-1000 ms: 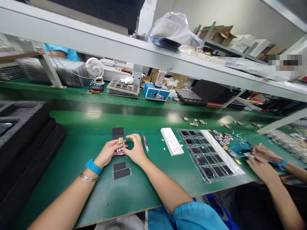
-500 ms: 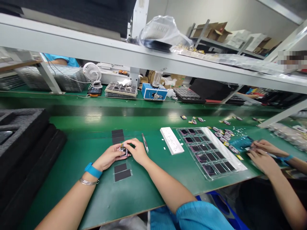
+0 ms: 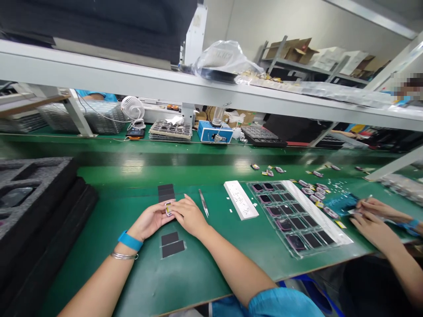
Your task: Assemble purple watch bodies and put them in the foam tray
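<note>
A small device like a watch case (image 3: 168,209), with a pale rim and a yellow-and-dark inside, is held up between my hands above the green bench. My left hand (image 3: 149,221) supports it from the left, fingers curled beneath and around it. From the right, my right hand (image 3: 190,215) closes its fingers on the device's edge and partly covers it. Black rectangular pieces lie on the bench, one set (image 3: 166,193) behind my hands and another set (image 3: 173,244) in front on clear film. Steel tweezers (image 3: 203,203) rest just right of my right hand.
A white block with tiny bits on it (image 3: 240,200) and a clear tray of dark square screens (image 3: 299,254) lie to the right. Several small cases (image 3: 320,195) are scattered beyond. A co-worker's hands (image 3: 375,220) work at far right. Black foam trays (image 3: 66,207) stand at left.
The device in my hands has tilted, and its yellow part now shows more. My right hand has shifted over its edge. The whole view has moved slightly.
</note>
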`<move>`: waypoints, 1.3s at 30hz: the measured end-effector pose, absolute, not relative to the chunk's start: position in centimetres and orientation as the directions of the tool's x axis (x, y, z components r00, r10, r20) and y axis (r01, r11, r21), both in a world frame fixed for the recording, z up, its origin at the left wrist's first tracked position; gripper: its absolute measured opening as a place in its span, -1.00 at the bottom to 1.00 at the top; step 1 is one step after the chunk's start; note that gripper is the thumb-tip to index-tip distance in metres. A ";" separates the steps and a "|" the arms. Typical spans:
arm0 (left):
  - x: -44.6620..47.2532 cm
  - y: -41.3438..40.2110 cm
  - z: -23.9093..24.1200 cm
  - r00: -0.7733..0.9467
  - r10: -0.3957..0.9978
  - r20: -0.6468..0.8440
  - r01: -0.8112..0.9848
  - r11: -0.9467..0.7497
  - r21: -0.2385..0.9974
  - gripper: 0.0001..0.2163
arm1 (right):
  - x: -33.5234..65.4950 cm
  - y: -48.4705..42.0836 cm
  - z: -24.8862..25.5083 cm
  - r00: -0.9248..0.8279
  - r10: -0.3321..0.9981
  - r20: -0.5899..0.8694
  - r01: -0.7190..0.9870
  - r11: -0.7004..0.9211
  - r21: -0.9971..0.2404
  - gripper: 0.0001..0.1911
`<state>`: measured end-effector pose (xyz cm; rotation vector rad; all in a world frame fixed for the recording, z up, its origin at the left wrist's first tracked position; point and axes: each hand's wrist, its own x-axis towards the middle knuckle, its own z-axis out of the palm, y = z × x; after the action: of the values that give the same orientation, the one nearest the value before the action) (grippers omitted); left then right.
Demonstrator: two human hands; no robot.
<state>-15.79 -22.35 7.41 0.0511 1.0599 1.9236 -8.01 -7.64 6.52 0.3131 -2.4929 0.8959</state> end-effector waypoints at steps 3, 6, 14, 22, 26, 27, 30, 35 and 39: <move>-15.7 -22.2 7.1 -0.621 0.715 -0.321 -0.633 -0.216 0.743 -0.74 | -7.9 -7.7 6.4 -0.853 -0.055 0.520 -0.399 0.710 -0.580 -0.79; -15.2 -22.0 7.1 -0.626 0.731 -0.271 -0.572 -0.194 0.797 -0.68 | -7.9 -7.6 6.1 -0.875 0.116 0.470 -0.326 0.576 -0.750 -0.79; -14.5 -21.7 6.8 -0.574 0.807 -0.140 -0.425 -0.148 0.893 -0.64 | -7.8 -7.0 5.5 -0.995 -0.069 -0.075 0.085 -0.159 -0.984 -0.42; -14.9 -21.4 6.4 -0.518 0.852 -0.081 -0.334 -0.113 0.936 -0.67 | -7.9 -6.9 4.6 -0.996 -0.065 -0.068 0.077 -0.144 -0.987 -0.48; -15.0 -21.3 6.4 -0.520 0.848 -0.105 -0.289 -0.059 0.956 -0.74 | -8.0 -6.5 4.2 -0.988 -0.100 -0.113 0.126 -0.130 -0.983 -0.45; -15.1 -21.3 6.4 -0.533 0.839 -0.107 -0.263 -0.044 0.964 -0.75 | -7.9 -6.5 4.2 -0.990 -0.083 -0.117 0.126 -0.109 -0.986 -0.45; -15.1 -21.2 6.2 -0.560 0.823 -0.101 -0.224 -0.033 0.974 -0.76 | -7.8 -6.7 4.0 -0.991 -0.042 -0.124 0.125 -0.040 -0.991 -0.46; -15.3 -21.0 5.0 -0.568 0.816 -0.104 -0.228 -0.034 0.973 -0.74 | -7.7 -6.5 2.6 -0.996 -0.036 -0.082 0.082 -0.003 -0.997 -0.46; -15.4 -20.9 4.0 -0.525 0.846 -0.095 -0.230 -0.034 0.973 -0.68 | -7.8 -6.1 1.2 -0.996 -0.065 -0.063 0.061 0.034 -0.998 -0.45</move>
<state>-15.43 -20.94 4.03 0.6874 1.4272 1.6803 -7.81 -6.13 1.23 0.0046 -2.3216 2.2482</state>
